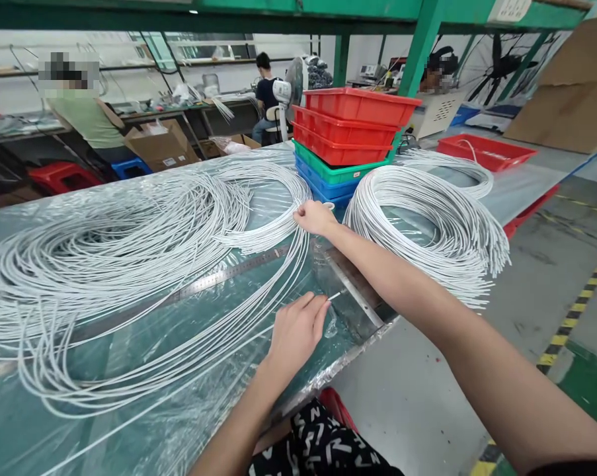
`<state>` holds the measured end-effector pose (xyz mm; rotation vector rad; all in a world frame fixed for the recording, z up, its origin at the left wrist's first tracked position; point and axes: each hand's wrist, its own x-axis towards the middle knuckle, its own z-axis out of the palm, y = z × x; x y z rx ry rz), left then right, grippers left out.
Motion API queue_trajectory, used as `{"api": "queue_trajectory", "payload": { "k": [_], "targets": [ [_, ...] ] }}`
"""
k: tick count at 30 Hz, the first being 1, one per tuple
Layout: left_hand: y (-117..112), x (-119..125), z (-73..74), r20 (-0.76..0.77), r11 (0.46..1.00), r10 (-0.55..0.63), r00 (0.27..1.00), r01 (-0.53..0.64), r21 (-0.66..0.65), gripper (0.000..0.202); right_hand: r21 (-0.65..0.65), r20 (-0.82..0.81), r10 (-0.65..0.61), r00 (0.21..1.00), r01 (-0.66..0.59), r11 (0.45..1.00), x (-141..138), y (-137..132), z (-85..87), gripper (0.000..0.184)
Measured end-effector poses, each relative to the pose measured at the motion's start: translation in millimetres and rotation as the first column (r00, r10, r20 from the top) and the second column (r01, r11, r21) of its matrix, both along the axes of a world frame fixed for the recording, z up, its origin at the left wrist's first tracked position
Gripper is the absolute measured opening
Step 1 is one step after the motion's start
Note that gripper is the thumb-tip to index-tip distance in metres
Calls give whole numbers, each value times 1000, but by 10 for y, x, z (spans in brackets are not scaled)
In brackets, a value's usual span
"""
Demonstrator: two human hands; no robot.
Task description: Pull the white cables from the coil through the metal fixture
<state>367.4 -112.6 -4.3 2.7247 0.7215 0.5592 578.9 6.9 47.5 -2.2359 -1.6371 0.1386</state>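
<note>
My left hand (295, 330) pinches the cut end of a thin white cable (334, 296) near the table's front edge. My right hand (315, 217) reaches farther out and grips several white cables (283, 261) where they loop past the stacked trays. A large loose pile of white cable (104, 258) spreads over the plastic-covered table (189, 330) to the left. A steel ruler (219, 277) lies flat on the table under the strands. A neater coil of cut white cables (427, 225) lies to the right of my right arm.
Stacked red, green and blue trays (350, 142) stand behind my right hand. Another red tray (484, 151) and a cable coil (451, 168) sit farther right. Two people work at benches behind. A yellow-black floor stripe (576, 307) runs on the right.
</note>
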Motion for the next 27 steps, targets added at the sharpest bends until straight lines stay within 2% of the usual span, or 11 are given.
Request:
{"api": "queue_trajectory", "payload": {
  "k": [9, 20, 27],
  "targets": [
    [-4, 136, 61, 7, 996, -39, 999, 38, 82, 33, -4, -8, 43, 999, -43, 999, -16, 35, 14, 30],
    [-21, 178, 46, 28, 991, 5, 1000, -9, 133, 30, -54, 26, 63, 998, -62, 997, -121, 15, 77, 29],
    [-40, 178, 38, -16, 990, 33, 999, -31, 136, 30, -84, 48, 75, 996, -71, 994, -170, -3, 79, 30]
  ]
}}
